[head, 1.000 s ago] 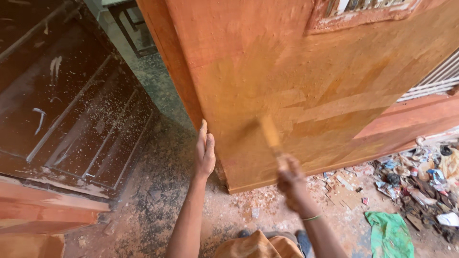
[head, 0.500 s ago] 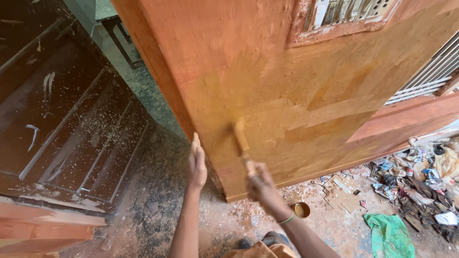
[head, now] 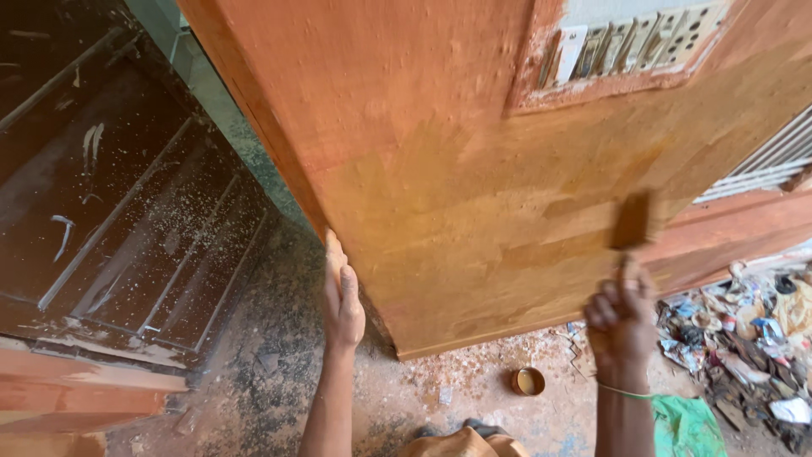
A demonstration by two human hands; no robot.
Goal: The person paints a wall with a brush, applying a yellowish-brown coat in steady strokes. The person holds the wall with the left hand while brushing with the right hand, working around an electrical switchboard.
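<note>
- left hand (head: 342, 296) lies flat, fingers straight, against the edge of the tall orange-brown wooden panel (head: 474, 169).
- right hand (head: 620, 326) is clenched on a brown-bristled paintbrush (head: 632, 224), bristles touching the panel's face.
- small round tin (head: 528, 382) sits on the dusty floor below.

Dark door panel (head: 127, 211), small tin (head: 528, 382), green cloth (head: 687, 426) — sawdust-strewn floor (head: 279, 381).

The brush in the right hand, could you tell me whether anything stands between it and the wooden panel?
Nothing visible does: the brush, held by the right hand, lies directly against the bare wooden panel.
</note>
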